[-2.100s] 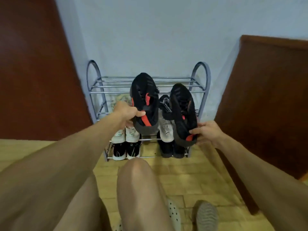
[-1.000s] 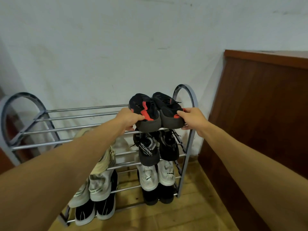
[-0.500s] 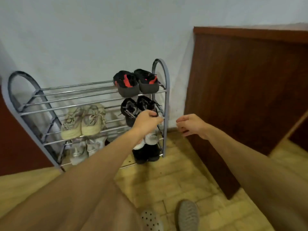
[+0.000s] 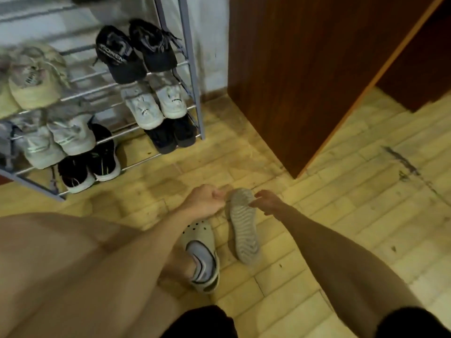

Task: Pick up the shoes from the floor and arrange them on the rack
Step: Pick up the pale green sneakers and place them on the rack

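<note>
Half a second earlier both hands were held up empty in front of the rack; now they are lowered to the floor [image 4: 341,215], and the top shelf is cut off by the downward view. A grey shoe [image 4: 244,230] is seen sole-up on the floor, toe toward 12 o'clock, well apart from the rack [image 4: 192,81] at its 10 o'clock. The toe's edge is gripped by the curled fingers of the left hand [image 4: 207,201] from 9 o'clock. The toe's rim is touched from 3 o'clock by the bent fingertips of the right hand [image 4: 266,202]; whether they are clamped on it cannot be told.

On the rack's right side a black pair [image 4: 122,54] is stacked above a white pair [image 4: 146,108], with a dark pair [image 4: 168,137] below. On its left side a beige pair [image 4: 34,79], a pale grey pair [image 4: 58,140] and a black pair with white soles [image 4: 90,164] are shelved in descending order.

White lettering is shown on one black tongue and dark lettering on a beige one; both are too blurred to be read.
</note>
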The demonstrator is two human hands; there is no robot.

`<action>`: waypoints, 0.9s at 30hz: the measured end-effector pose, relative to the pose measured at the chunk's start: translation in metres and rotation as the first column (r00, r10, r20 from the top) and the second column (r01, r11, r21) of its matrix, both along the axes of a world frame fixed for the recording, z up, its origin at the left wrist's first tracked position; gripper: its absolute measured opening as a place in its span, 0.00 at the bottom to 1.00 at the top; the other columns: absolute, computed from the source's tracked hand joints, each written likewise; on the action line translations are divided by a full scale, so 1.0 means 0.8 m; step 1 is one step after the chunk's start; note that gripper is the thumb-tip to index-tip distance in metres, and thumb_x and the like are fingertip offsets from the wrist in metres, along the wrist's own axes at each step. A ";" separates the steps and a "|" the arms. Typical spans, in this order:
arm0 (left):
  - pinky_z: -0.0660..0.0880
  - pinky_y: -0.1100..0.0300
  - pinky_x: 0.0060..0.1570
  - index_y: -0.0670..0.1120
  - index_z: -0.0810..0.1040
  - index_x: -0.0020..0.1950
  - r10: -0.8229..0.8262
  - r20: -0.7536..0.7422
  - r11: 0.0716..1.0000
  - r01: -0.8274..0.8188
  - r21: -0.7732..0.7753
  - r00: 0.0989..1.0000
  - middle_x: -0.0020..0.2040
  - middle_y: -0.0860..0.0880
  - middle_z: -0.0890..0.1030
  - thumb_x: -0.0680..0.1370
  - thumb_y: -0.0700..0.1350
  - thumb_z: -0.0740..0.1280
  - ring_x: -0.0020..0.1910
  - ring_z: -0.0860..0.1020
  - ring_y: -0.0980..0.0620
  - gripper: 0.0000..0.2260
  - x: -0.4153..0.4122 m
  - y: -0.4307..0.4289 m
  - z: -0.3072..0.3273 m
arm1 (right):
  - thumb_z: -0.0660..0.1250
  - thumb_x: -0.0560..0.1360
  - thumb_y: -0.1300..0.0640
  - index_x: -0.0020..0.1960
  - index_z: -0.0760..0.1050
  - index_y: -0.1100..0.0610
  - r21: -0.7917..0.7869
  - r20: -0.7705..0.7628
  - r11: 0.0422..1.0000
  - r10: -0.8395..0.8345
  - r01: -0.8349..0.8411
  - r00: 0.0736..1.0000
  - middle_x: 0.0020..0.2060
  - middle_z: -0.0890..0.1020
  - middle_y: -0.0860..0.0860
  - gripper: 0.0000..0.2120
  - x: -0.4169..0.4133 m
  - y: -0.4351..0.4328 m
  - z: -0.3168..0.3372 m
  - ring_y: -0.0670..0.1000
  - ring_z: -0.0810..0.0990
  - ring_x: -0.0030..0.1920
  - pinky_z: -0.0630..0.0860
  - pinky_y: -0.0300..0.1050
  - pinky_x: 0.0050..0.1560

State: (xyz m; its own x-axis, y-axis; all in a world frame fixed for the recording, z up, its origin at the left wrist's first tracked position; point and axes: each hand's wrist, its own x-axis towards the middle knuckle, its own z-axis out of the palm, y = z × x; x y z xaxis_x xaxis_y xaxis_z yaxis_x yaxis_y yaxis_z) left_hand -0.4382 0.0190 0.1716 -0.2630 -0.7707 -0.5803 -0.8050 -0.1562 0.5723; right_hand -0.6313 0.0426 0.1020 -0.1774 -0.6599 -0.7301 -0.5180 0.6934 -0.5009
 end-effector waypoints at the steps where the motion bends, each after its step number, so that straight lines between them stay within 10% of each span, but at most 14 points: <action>1: 0.75 0.54 0.60 0.48 0.80 0.52 -0.045 0.024 0.999 0.045 0.003 0.999 0.55 0.50 0.81 0.75 0.47 0.67 0.57 0.78 0.49 0.08 0.001 0.005 -0.008 | 0.68 0.75 0.53 0.72 0.64 0.64 0.042 -0.017 0.999 -0.017 0.018 1.000 0.68 0.71 0.60 0.30 0.002 0.015 -0.024 0.60 0.73 0.66 0.73 0.55 0.65; 11: 0.75 0.54 0.57 0.51 0.74 0.64 -0.212 0.062 0.977 0.213 -0.003 0.975 0.60 0.50 0.77 0.76 0.49 0.64 0.57 0.76 0.49 0.16 -0.024 -0.014 0.011 | 0.76 0.67 0.51 0.60 0.73 0.60 0.183 0.008 0.969 -0.172 0.167 0.985 0.53 0.79 0.54 0.26 0.040 0.082 -0.118 0.53 0.80 0.52 0.83 0.49 0.50; 18: 0.73 0.53 0.61 0.51 0.69 0.69 -0.177 0.148 0.984 0.176 0.013 0.973 0.66 0.49 0.75 0.77 0.50 0.63 0.62 0.75 0.47 0.21 -0.026 -0.011 0.005 | 0.68 0.73 0.56 0.69 0.66 0.58 -0.146 -0.502 0.985 0.008 -0.094 0.865 0.61 0.73 0.55 0.25 0.020 0.061 -0.088 0.56 0.72 0.61 0.74 0.50 0.60; 27: 0.75 0.51 0.56 0.48 0.73 0.56 -0.190 0.211 0.982 0.182 0.060 0.959 0.58 0.46 0.79 0.77 0.47 0.64 0.56 0.78 0.46 0.09 -0.012 0.004 0.001 | 0.65 0.77 0.50 0.59 0.79 0.53 -0.101 -0.310 0.911 0.354 -0.401 0.882 0.57 0.78 0.53 0.13 -0.001 0.067 -0.093 0.52 0.76 0.58 0.72 0.44 0.56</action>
State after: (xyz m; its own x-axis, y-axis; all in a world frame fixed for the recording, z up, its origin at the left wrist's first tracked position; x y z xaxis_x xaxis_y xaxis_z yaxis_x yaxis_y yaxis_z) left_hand -0.4480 0.0224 0.1724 -0.2654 -0.6955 -0.6677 -0.9253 -0.0109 0.3792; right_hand -0.6324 0.0960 0.0277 -0.0721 -0.8194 -0.5687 -0.8586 0.3412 -0.3826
